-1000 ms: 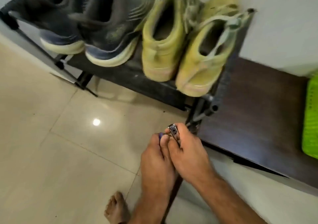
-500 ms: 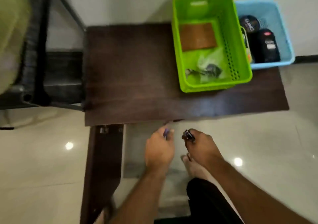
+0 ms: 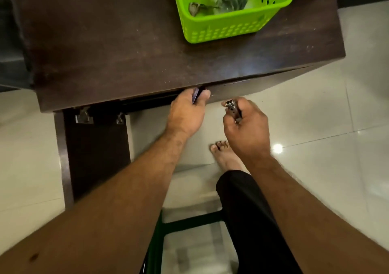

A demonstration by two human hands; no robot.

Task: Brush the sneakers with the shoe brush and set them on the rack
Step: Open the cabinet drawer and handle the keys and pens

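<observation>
Neither sneakers, rack nor shoe brush shows in this view, so you seem to be between steps, off the brushing itself. Your left hand [image 3: 186, 114] pinches a small dark flat piece [image 3: 195, 95] at the bench [image 3: 117, 48] edge; your right hand [image 3: 245, 126] grips a small metal clip-like thing [image 3: 232, 108]. Next, I judge, set both down, perhaps in the green basket [image 3: 227, 28], and find the brush.

I can read no text, label, brand or number anywhere, including on the green basket [image 3: 221, 29] at one o'clock.
</observation>
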